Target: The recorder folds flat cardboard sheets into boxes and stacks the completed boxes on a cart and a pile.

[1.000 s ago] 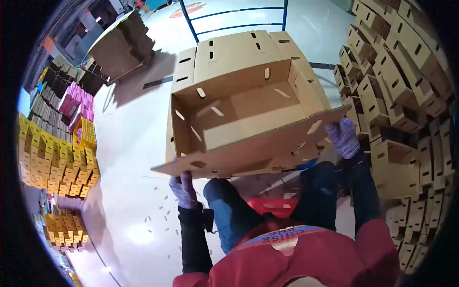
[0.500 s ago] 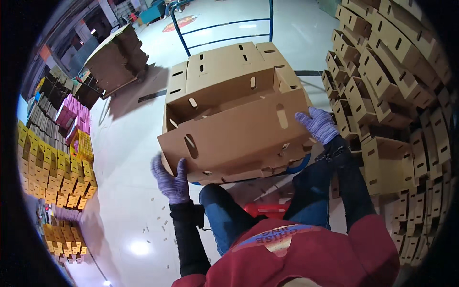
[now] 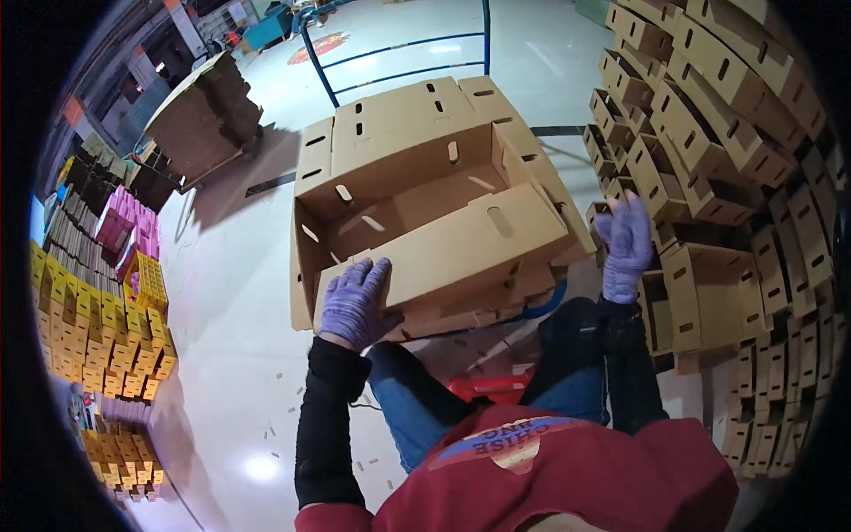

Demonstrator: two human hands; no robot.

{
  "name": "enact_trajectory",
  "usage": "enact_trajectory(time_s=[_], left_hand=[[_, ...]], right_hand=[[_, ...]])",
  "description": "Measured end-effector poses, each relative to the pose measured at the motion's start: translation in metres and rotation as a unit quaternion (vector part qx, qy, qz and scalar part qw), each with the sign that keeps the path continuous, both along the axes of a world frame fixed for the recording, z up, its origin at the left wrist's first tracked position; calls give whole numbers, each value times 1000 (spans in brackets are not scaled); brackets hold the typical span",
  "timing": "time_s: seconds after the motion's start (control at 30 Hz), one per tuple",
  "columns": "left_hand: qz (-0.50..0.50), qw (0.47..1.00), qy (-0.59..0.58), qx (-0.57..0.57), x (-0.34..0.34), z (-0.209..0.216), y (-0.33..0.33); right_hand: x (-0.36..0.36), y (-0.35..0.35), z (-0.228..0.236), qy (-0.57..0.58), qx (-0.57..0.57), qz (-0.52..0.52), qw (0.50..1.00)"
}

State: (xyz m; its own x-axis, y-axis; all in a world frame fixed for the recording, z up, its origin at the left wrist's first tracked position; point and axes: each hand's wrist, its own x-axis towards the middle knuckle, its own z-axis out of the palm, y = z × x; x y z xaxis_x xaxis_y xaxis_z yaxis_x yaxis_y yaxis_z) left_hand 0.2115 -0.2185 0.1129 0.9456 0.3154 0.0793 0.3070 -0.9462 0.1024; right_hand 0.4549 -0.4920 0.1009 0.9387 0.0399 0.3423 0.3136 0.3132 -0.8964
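1. We've got box (image 3: 443, 266): plain tan.
2. Left hand (image 3: 356, 303), right hand (image 3: 628, 244): gloved in mottled purple.
3. Our sweatshirt (image 3: 567, 461): maroon; jeans (image 3: 408, 390): blue.
4. Cart rail (image 3: 487, 35): dark blue.
5. Floor (image 3: 213, 328): whitish.
6. Crate (image 3: 151, 279): yellow; bundles (image 3: 133, 222): pink.

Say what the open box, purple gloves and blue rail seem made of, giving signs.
Open box: matt brown cardboard, by its folded panels and slots. Purple gloves: probably matt knit yarn, from the streaky surface. Blue rail: likely painted metal, smooth, given its slim bars.
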Motion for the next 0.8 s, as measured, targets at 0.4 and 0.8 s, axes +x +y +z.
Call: enact_trajectory(time_s=[0.4,0.8], left_hand=[[1,994,93,-53,-21,-24,-37],[44,999,17,-13,-61,-86,-78]], right_hand=[[-7,66,-37,-336,-628,267,649],[-51,28,-88,-382,-604,182,675]])
